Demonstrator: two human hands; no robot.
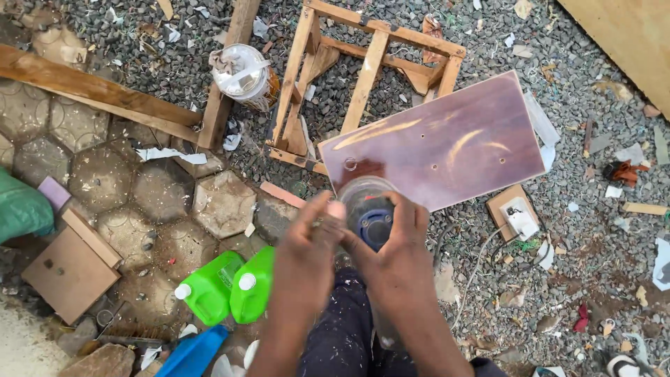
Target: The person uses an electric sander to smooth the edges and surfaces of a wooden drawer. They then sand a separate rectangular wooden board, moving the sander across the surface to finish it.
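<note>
Both my hands are raised together over a clear plastic bottle [363, 192] with a blue ring inside its mouth. My left hand [307, 255] is blurred and grips the bottle's left side, fingers near its rim. My right hand [398, 255] wraps the bottle's right side, fingers curled over the top. Just beyond the bottle lies a glossy dark reddish board [447, 139] with small drilled holes, resting on gravel. My paint-speckled dark trousers [342, 335] show below the hands.
Two green jugs with white caps [230, 286] and a blue container [192, 352] lie at my lower left. A wooden frame [363, 70], a lidded plastic jar [244, 73], planks [98, 91], a small wooden box [70, 269] and a socket block [516, 213] are scattered on gravel and hexagonal pavers.
</note>
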